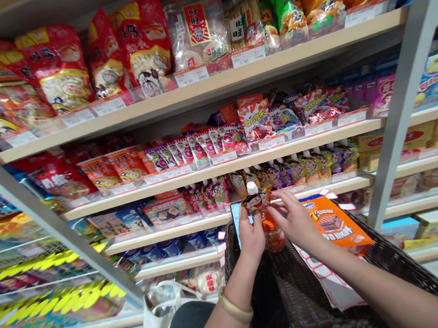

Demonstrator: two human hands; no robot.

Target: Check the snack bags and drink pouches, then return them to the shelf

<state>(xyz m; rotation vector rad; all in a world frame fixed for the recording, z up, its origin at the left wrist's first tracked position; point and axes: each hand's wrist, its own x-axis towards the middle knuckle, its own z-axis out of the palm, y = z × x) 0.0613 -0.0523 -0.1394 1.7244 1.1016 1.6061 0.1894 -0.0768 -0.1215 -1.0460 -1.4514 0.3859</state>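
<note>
My left hand [250, 237] is closed round a phone [236, 217] and the orange jelly drink pouch [263, 215] with a white cap, held upright over the basket. A gold bangle sits on that wrist. My right hand [295, 217] pinches the pouch's upper right side with its fingertips. Under both hands is a dark wicker basket [395, 262]. It holds an orange snack box [334, 224] and a sheet of red-edged labels [322, 271].
Beige store shelves [219, 166] run across the view, packed with snack bags, jelly pouches and price tags. A grey upright post [400, 98] stands at right, another slants at left. A white tote bag [164, 306] hangs at the bottom.
</note>
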